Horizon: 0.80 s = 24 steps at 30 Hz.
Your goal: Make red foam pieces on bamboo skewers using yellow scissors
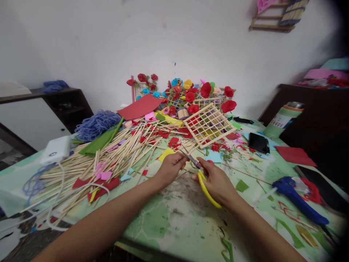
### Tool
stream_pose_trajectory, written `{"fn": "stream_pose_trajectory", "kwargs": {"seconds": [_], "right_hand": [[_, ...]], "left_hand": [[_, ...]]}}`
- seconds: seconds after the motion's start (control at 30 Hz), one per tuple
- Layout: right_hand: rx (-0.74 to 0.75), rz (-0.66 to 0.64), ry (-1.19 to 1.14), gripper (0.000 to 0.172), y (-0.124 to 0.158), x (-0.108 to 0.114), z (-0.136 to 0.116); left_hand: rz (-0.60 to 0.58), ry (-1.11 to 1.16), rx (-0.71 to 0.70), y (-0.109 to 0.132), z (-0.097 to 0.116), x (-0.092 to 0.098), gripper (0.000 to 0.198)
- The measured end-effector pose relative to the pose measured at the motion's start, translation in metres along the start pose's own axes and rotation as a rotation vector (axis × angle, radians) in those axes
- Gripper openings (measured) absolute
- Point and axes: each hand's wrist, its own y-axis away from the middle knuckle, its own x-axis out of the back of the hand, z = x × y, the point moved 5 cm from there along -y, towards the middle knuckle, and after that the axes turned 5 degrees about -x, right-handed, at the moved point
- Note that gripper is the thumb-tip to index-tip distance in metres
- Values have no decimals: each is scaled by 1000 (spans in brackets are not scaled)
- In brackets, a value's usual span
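My right hand (218, 180) is closed around a pair of scissors (203, 185) with yellow handles and slim metal blades, which point away and to the left. Close to the blades, my left hand (171, 168) is pinched shut; whatever sits between its fingertips is too small to make out. Just beyond both hands stands a tilted lattice of thin wooden sticks (208, 125). A yellow paper piece (165, 154) lies behind my left hand, and a light blue paper piece (215, 156) behind the scissors.
Loose wooden sticks (117, 153) cover the left of the table, near blue yarn (96, 125) and a white box with a cable (56, 149). Paper flowers (191, 95) crowd the back. On the right are a blue glue gun (300, 200), a phone (258, 142) and a bottle (283, 120).
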Motion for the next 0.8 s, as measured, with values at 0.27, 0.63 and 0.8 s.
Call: {"fn": "stream_pose_trajectory", "kwargs": {"seconds": [0.27,0.63,0.8], "right_hand": [[35,3,-61,49,4,0,-5],[-18,0,4,56,3,-2,-2],[-28,-2,23,60,3,-3,-1]], "left_hand": [[-19,-130,-29,1,6,3,35],[34,-169,-8,2,8,5,26],[-4,-145,9,1,5,3,34]]}}
